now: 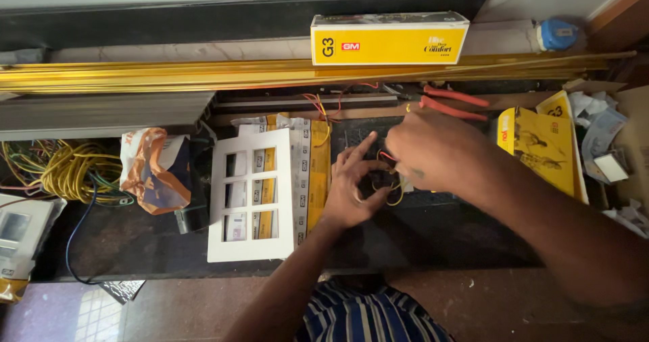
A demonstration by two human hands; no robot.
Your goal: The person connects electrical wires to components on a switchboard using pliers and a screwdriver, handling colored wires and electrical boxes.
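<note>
Head view: hands [395, 173] on wires [387, 179] (yellow, red)

A white 6-slot frame [251, 194] lies beside yellow wire coils [67, 169] and red-handled pliers [451, 102].

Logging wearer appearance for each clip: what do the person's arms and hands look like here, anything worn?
Both forearms are bare, no sleeves in view. The left hand and right hand carry no gloves; no rings, watch or bands show on either. Below the arms, a blue shirt with white stripes is visible.
</note>
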